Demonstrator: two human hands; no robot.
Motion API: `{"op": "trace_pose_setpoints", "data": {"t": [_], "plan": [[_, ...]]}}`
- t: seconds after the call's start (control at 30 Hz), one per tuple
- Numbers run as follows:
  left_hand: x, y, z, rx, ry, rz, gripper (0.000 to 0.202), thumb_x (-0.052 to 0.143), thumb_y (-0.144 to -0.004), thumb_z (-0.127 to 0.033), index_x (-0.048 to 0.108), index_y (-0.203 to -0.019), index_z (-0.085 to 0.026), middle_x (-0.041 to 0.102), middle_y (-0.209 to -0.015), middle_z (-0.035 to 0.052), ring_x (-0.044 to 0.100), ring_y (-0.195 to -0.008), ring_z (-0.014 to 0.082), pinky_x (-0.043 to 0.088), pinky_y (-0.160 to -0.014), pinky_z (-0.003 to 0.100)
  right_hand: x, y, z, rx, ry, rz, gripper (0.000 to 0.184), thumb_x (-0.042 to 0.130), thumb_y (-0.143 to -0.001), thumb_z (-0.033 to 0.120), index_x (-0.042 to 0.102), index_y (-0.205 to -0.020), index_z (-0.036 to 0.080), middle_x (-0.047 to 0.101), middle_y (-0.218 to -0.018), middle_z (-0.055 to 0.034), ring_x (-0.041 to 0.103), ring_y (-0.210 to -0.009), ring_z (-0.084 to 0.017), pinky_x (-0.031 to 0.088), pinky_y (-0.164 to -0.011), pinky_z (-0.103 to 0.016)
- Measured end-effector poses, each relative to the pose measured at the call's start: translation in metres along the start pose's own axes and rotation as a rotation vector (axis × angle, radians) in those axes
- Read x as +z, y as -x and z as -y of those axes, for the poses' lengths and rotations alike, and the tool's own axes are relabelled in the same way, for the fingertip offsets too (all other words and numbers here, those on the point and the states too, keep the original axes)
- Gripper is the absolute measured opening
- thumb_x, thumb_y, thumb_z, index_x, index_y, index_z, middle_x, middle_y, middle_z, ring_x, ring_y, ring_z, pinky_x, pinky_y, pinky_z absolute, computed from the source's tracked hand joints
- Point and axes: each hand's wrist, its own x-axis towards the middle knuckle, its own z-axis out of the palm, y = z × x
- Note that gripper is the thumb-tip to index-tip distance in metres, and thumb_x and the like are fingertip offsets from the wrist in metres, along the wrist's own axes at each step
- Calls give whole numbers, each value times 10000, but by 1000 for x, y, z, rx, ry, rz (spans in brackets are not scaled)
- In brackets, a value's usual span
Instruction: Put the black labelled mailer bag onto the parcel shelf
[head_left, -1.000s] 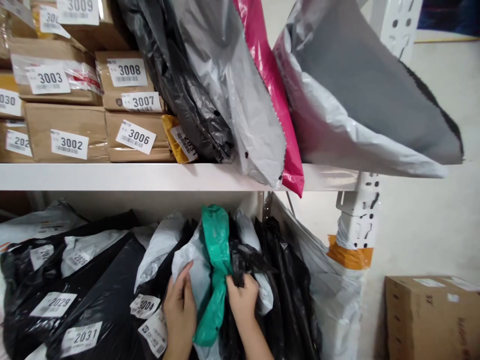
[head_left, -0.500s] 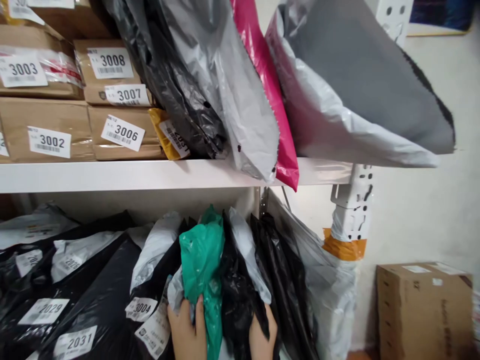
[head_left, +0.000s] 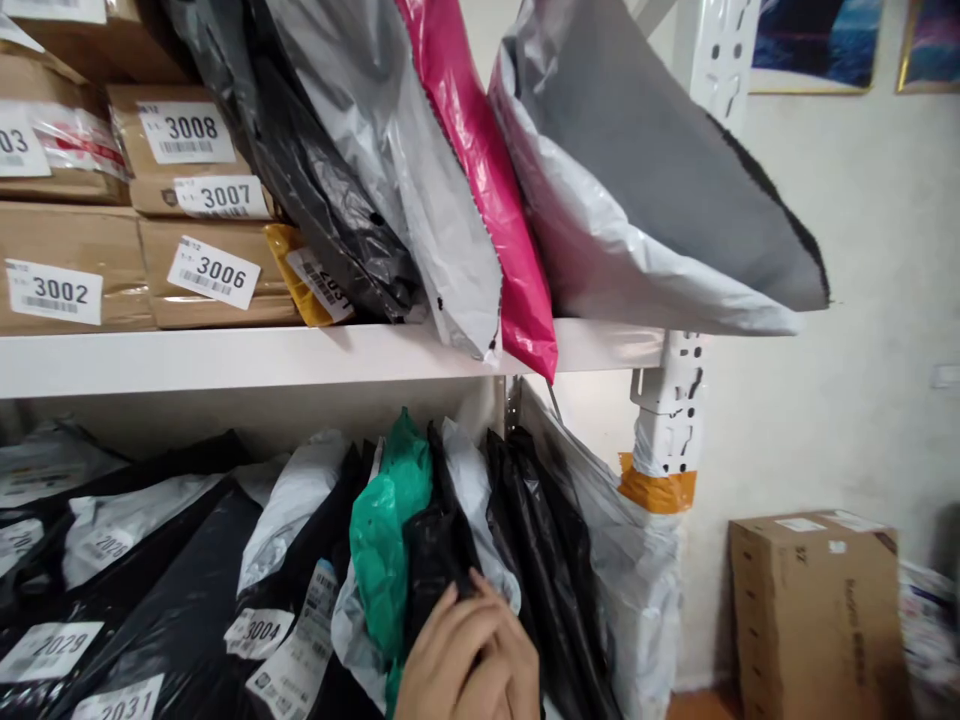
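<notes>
- The black poly bag stands on edge on the lower shelf, near the bottom middle of the view, wedged between the green poly bag on its left and a white-grey bag on its right; packed side by side like this, the parcels prop each other upright.
- One hand rises from the bottom edge with its fingers laid against the lower part of the black bag, loosely curled, not clenched. Whether they pinch the plastic cannot be told, nor whether this is the left or the right hand; no second hand can be made out.
- Left of the green bag, black bags lie slanted with white number labels facing out, among them 3004 and 2029, so the numbers read from the front.
- On the white upper shelf, far left, stacked cardboard boxes show labels; a pink bag and a large grey bag lean and overhang the edge.
- Far right, a cardboard box sits on the floor beside the shelf post.
</notes>
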Motion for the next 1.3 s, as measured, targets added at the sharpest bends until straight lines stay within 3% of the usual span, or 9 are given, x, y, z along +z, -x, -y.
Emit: {"op": "trace_pose_setpoints", "data": {"t": [0.03, 0.17, 0.4, 0.63, 0.77, 0.93, 1.03, 1.13, 1.3], "plan": [[0, -15, -7, 136, -24, 147, 321, 520, -775, -111, 658, -976, -319, 698, -1071, 17, 636, -1070, 232, 428, -1123, 552, -5, -8, 4, 38, 59, -60, 402, 345, -1030, 306, 530, -1386, 288, 686, -1220, -74, 685, -1057, -203, 614, -835, -312], [7, -37, -6, -97, -321, 217, 285, 552, -791, -222, 700, -1034, -234, 724, -1037, 112, 644, -1082, 346, 313, -1095, 769, -17, -46, 17, -43, 507, -137, 357, 479, -984, 359, 590, -1296, 225, 636, -1200, -129, 605, -1039, -264, 580, -810, -393], [18, -14, 32, -181, -550, 220, 843, 673, -626, -194, 459, -1432, -72, 481, -1470, 285, 439, -1368, 442, 325, -1127, 678, -46, -77, -2, -12, 948, 49, 478, 511, -794, 97, 543, -1269, 57, 671, -825, -116, 604, -762, -293, 546, -633, -377], [-8, -46, 18, -429, -97, 167, 611, 417, -886, -222, 318, -1484, -144, 521, -1463, 206, 437, -1392, 341, 230, -1138, 707, -40, 43, -17, -17, 846, 323, 569, 479, -512, 0, 613, -1033, 186, 621, -617, 1, 608, -495, -205, 449, -476, -264], [-12, -68, -10, -191, -36, -53, 504, 456, -932, -349, 400, -1423, -254, 596, -1357, 138, 536, -1259, 308, 419, -1033, 581, -28, 103, -28, 93, 669, 270, 597, 489, -583, 28, 575, -1147, 201, 639, -658, -2, 632, -541, -195, 482, -528, -241], [7, -116, -45, -124, -187, 327, 413, 512, -868, -191, 600, -1266, -121, 609, -1288, 193, 587, -1168, 337, 526, -944, 474, -44, 89, -16, 64, 389, 260, 560, 496, -628, 85, 487, -1183, 164, 547, -567, 71, 547, -447, -146, 459, -451, -216], [9, -136, -54, -268, -400, 585, 340, 509, -817, -76, 685, -1108, -81, 682, -1116, 208, 629, -1041, 379, 533, -847, 506, -69, 52, 6, 19, 410, 21, 330, 578, -769, 160, 537, -1092, 211, 626, -770, -3, 644, -680, -165, 551, -603, -236], [12, -147, -63, -199, -444, 567, 387, 391, -861, -39, 711, -1073, -89, 686, -1161, 196, 607, -1120, 356, 492, -954, 502, -84, 11, 19, 65, 567, -206, 466, 596, -873, 243, 487, -1320, 174, 594, -1209, -159, 605, -1127, -269, 581, -877, -378], [25, -157, -67, -323, -243, 512, 535, 396, -912, -205, 440, -1411, -16, 647, -1251, 220, 609, -1147, 350, 487, -991, 481, -74, -18, -5, 151, 712, -120, 735, 432, -946, 306, 94, -1553, 64, 349, -1504, -280, 379, -1390, -398, 493, -1006, -620]]}}
